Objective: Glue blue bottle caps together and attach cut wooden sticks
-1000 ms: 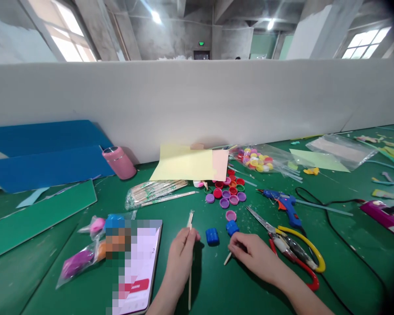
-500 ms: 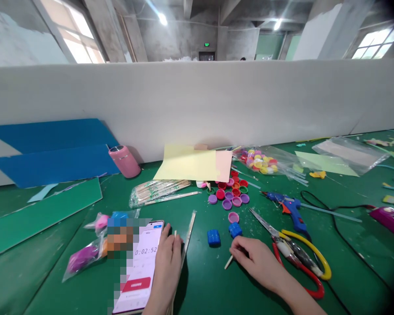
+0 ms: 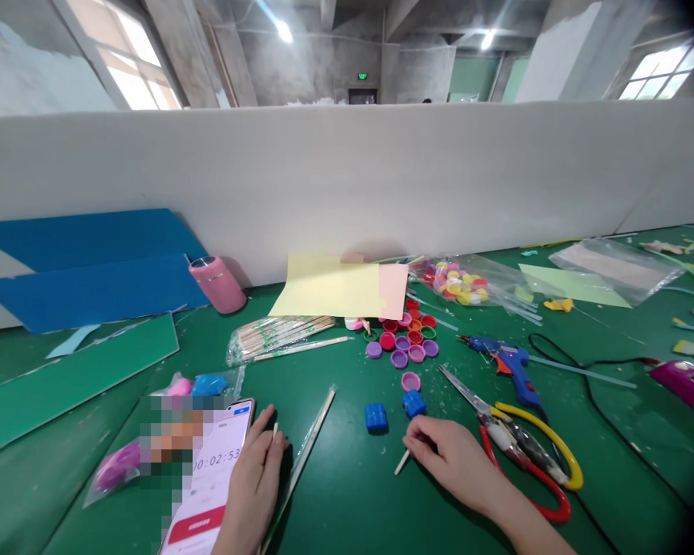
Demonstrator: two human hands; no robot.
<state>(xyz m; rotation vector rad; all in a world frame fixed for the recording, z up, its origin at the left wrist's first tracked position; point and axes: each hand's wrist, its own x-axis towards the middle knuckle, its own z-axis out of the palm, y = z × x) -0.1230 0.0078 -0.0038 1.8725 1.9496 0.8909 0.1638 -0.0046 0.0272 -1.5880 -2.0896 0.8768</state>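
My left hand lies over the right edge of a phone whose screen shows a running timer. The tip of a short wooden stick pokes out between its closed fingers. Just right of that hand a long, thin plastic sleeve with sticks lies slantwise. My right hand rests on the table and pinches another short wooden stick between thumb and fingers. Beyond its fingertips sits a blue clay-like block, with a second blue block to its left.
Scissors and a blue glue gun with its cable lie at the right. Coloured bottle caps are grouped at mid-table. Bagged sticks, a pink container and bagged clay stand or lie leftward. A white partition rises behind.
My left hand has slid left with its stick, and the phone, plastic sleeve and bagged clay have shifted left too. My right hand stays put with its stick.
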